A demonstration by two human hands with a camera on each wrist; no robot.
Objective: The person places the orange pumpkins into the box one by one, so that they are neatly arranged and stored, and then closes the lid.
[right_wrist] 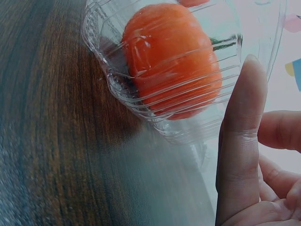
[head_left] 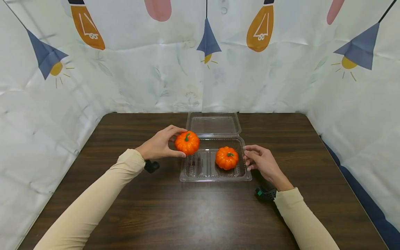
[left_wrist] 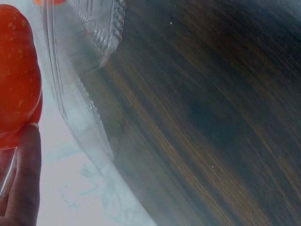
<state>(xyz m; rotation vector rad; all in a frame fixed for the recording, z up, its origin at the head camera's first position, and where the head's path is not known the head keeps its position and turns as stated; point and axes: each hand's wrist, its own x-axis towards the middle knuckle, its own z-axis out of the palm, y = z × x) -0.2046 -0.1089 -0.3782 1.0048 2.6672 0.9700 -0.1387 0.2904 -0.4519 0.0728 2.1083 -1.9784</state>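
Observation:
A small orange pumpkin (head_left: 186, 143) with a green stem is held between the thumb and fingers of my left hand (head_left: 160, 143), over the left part of a clear plastic container (head_left: 215, 178). In the left wrist view, that pumpkin (left_wrist: 16, 75) shows at the left edge with a finger against it. A second orange pumpkin (head_left: 226, 158) sits inside the container's right compartment. My right hand (head_left: 262, 163) holds the container's right rim, thumb and fingers at its edge. Through the ribbed clear wall, the right wrist view shows the seated pumpkin (right_wrist: 174, 66) beside the thumb.
The container's hinged lid (head_left: 214, 125) lies folded back toward the far table edge. Dark wood tabletop (head_left: 156, 215) surrounds the container. A white printed curtain (head_left: 140, 76) hangs behind the table and along both sides. Each wrist wears a small dark device (head_left: 265, 193).

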